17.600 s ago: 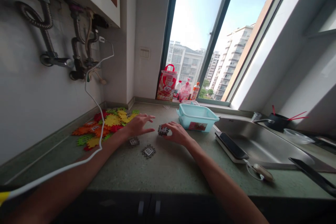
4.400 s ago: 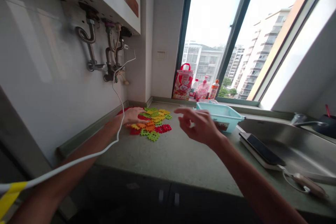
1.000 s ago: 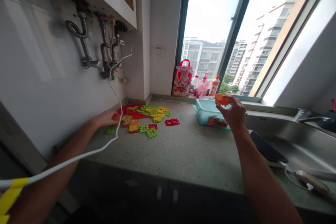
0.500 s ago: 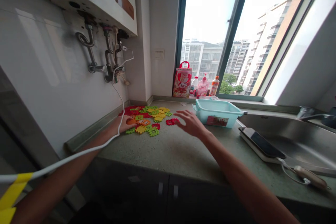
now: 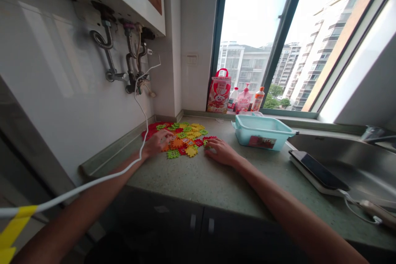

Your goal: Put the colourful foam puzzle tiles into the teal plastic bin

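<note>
A spread of flat plastic gear-shaped building pieces in red, yellow, green and orange lies on the counter in the head view, including a yellow piece [image 5: 192, 151] and a green piece [image 5: 173, 154] at the near edge. My left hand [image 5: 157, 142] rests against the left side of the pile, fingers over the pieces beside an orange piece [image 5: 176, 143]. On the right, my right hand [image 5: 222, 151] lies low on the counter with its fingertips touching the pile's right edge. Its fingers and thumb are apart. Neither hand lifts a piece.
A light blue plastic tub [image 5: 262, 131] stands right of the pile, near the steel sink [image 5: 334, 152]. A phone [image 5: 318, 169] lies by the sink. A white cable [image 5: 117, 175] crosses before my left arm. Bottles [image 5: 244, 100] and a red bag [image 5: 219, 95] line the windowsill.
My right hand has come down and left to the pile's edge, with the loose red piece now against the pile. My left hand has shifted right, and the near pieces are bunched closer together.
</note>
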`<state>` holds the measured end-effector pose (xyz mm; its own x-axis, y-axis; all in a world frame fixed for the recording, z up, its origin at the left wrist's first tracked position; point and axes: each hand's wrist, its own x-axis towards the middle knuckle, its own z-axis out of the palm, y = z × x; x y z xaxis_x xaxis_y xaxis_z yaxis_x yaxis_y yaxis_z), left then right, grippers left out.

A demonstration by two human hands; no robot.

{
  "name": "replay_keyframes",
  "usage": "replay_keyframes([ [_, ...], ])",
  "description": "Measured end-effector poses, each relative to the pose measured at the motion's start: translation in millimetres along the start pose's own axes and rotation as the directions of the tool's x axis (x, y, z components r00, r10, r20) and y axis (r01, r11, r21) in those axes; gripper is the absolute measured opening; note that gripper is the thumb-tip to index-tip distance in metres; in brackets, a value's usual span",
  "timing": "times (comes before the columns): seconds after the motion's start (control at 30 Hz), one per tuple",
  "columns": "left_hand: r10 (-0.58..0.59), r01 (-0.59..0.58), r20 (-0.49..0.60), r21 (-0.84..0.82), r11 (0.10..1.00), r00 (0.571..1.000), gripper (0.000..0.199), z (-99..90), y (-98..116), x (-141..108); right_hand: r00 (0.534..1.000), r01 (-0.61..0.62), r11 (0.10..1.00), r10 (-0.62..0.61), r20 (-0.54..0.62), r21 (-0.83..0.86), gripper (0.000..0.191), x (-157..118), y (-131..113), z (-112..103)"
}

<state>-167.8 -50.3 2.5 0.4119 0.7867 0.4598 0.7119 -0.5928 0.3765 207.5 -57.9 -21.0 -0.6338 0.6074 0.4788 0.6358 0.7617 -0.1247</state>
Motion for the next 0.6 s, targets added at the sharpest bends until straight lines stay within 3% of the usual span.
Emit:
replay_keyframes([
  [0.13,0.093,-0.100,0.149,0.037,0.994,0.984,0.032,-17.6,-17.0,-4.9,0.996,0.056,0.998,-0.054,-0.066,0.014,0.039,3.3,-20.5,4.0],
  [0.3,0.021,-0.026,0.214,0.020,0.999,0.977,0.051,-13.2,-20.8,-8.5,0.979,0.191,0.978,-0.196,0.051,0.085,0.035,10.5,-44.5,9.3],
  [0.5,-0.044,0.034,0.145,0.070,0.997,0.989,0.050,1.4,-13.7,-6.0,0.997,-0.076,0.991,0.076,-0.006,-0.112,0.033,3.5,-10.8,12.1],
  [0.6,-0.019,0.008,0.119,0.096,0.995,0.993,0.051,7.9,-13.1,-4.0,0.988,-0.149,0.976,0.139,-0.070,-0.160,0.037,0.4,-4.0,13.5],
])
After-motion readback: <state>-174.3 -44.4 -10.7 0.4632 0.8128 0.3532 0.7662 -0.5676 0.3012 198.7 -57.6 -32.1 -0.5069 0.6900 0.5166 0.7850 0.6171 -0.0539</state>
